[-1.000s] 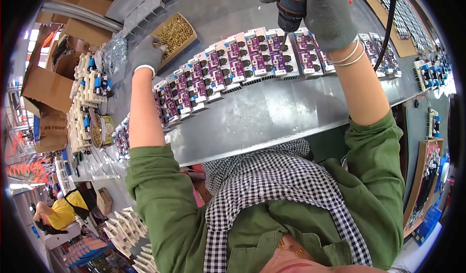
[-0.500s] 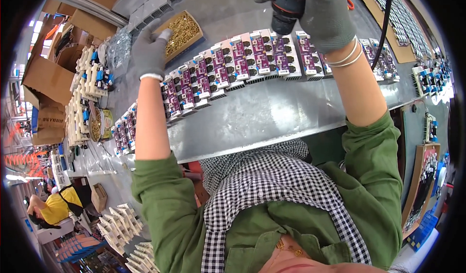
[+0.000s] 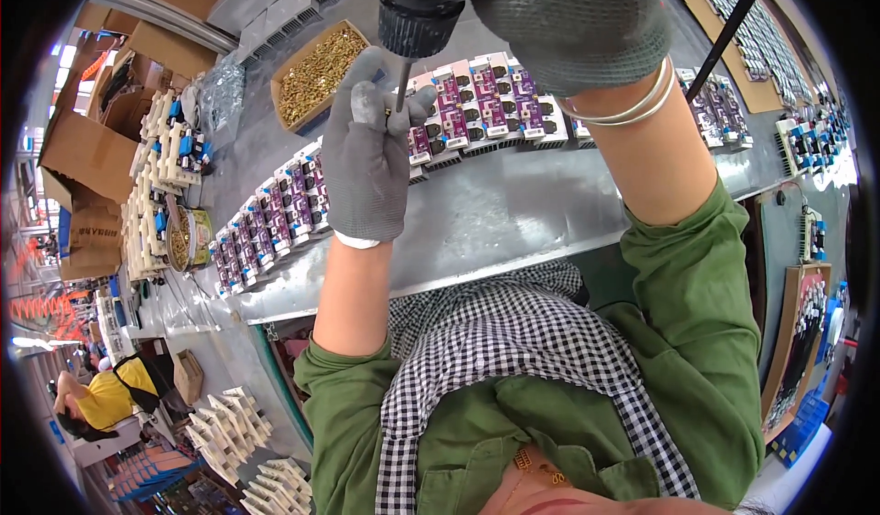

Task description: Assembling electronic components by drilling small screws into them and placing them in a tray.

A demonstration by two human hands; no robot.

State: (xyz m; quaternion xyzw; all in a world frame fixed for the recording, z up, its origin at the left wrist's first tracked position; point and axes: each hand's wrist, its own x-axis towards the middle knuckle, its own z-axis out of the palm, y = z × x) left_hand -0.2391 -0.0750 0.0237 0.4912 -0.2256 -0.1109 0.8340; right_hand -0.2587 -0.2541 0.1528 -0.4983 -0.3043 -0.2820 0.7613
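My right hand (image 3: 577, 29), in a grey glove, is wrapped round a black and orange power screwdriver (image 3: 422, 22). Its bit points down at the fingertips of my left hand (image 3: 371, 162). That hand, gloved too, has its fingers drawn together in a pinch beside the bit tip; whatever small piece sits between them is too hidden to name. Beneath and beside both hands runs a long row of purple circuit boards (image 3: 495, 103) with white and blue parts on finned metal blocks. Small brass-coloured screws (image 3: 321, 71) fill a cardboard box beyond my left hand.
The metal bench (image 3: 513, 199) has its front edge close to my apron. A round tub (image 3: 191, 240) and stacked cream-coloured parts (image 3: 165, 148) stand left. A dark cable (image 3: 729, 34) hangs at right. A person in yellow (image 3: 105, 396) sits far left.
My left hand has left the screw box and come right and nearer, its fingers closing at the bit. My right hand has brought the screwdriver left to meet it.
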